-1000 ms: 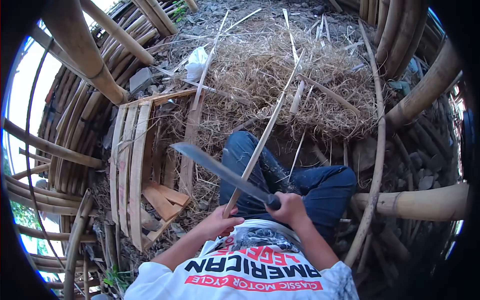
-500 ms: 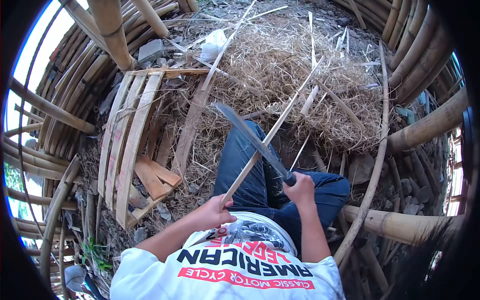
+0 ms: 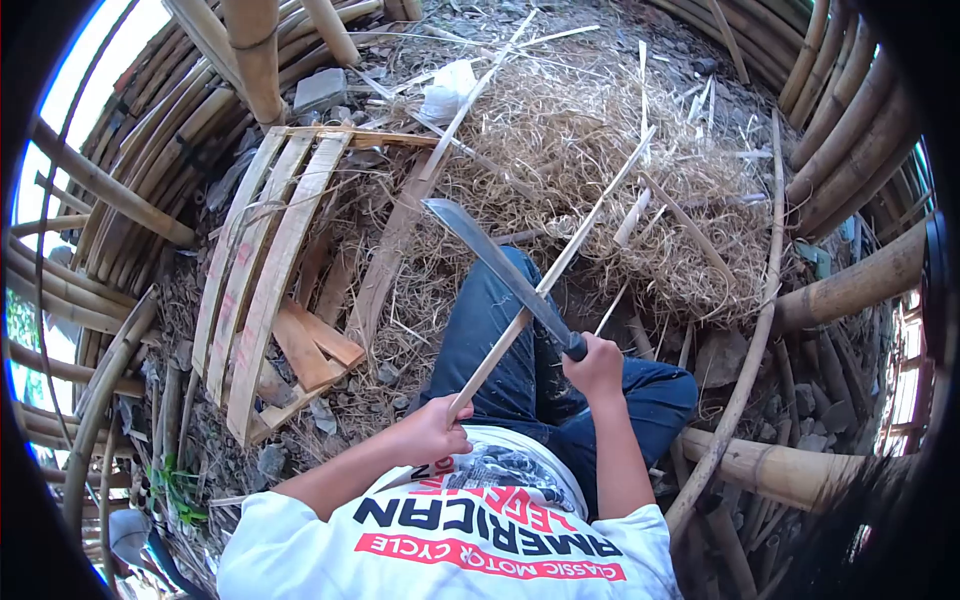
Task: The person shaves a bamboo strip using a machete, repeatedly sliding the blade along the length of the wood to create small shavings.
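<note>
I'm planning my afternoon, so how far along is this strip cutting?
Some shaving looks done: curly shavings lie heaped ahead. In hand: the left hand grips a pale strip; the right hand holds a long knife, crossing the strip. Remaining: probably more trimming on that strip, amount unclear.

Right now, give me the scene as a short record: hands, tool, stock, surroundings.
left hand: closed on near end of strip
right hand: gripping machete by its handle
machete: crosses over strip, tip up and left; contact unclear
strip: slants away, far end over shavings
crate: left of the legs, slatted, open gaps
white bag: beyond crate, beside shavings
</note>
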Tool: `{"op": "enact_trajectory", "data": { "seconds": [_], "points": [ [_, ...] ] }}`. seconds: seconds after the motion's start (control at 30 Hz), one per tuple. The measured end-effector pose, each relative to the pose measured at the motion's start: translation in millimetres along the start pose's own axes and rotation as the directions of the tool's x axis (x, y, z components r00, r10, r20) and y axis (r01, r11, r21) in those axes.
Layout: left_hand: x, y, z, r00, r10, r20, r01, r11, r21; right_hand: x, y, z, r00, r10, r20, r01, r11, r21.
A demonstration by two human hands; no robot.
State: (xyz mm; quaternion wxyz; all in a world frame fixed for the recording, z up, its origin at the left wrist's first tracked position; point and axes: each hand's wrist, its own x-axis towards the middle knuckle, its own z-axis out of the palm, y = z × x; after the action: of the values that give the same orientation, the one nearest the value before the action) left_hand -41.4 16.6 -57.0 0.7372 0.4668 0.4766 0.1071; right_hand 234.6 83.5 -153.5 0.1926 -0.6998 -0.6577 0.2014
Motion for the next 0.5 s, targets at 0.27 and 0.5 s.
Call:
{"op": "enact_trajectory", "data": {
  "seconds": [0.27,0.5],
  "points": [
    [3.1,15.4,3.8,0.992,-0.1,0.075,0.104,0.994,-0.046,-37.2,-57.3,-3.3,0.988,-0.155,0.01,0.153,0.984,0.087],
    [-14.6,8.3,-3.2,0.99,-0.097,0.099,0.113,0.98,-0.164,26.9,24.3,6.2,0.988,0.109,-0.106,-0.109,0.994,0.006]
  ]
}}
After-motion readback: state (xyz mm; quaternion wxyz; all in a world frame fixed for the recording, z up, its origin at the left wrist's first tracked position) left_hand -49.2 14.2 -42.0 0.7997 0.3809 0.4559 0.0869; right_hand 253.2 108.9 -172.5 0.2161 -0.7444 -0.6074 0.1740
